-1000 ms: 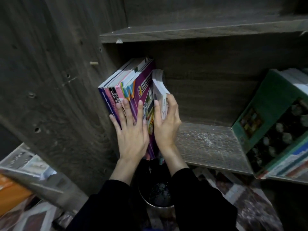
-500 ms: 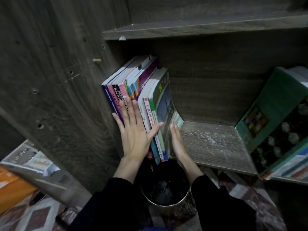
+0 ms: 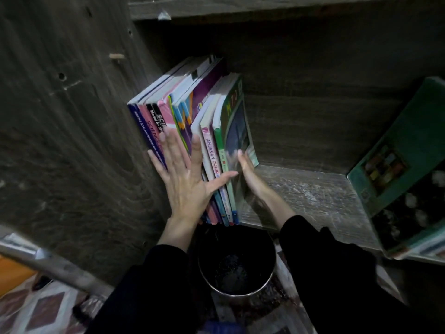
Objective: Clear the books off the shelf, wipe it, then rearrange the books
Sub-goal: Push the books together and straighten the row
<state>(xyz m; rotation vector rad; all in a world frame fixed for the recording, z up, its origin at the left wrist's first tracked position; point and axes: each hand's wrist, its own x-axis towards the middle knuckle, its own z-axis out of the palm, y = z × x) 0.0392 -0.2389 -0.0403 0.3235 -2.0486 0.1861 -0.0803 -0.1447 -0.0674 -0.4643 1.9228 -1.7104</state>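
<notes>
A row of thin books stands upright at the left end of the wooden shelf, leaning against the side panel. My left hand presses flat on their spines, fingers spread and straight, thumb across the pink-spined book. My right hand lies with straight fingers against the cover of the green book, the rightmost of the row. A second pile of books with a green cover leans at the shelf's right end.
A dark round bucket stands on the floor just below the shelf edge, between my arms. The shelf above overhangs. Patterned floor covering and an orange thing lie at lower left.
The green and pink-spined books have joined the row's right side. My right hand moved from the spines to the green book's cover; the left hand stayed pressed on the spines.
</notes>
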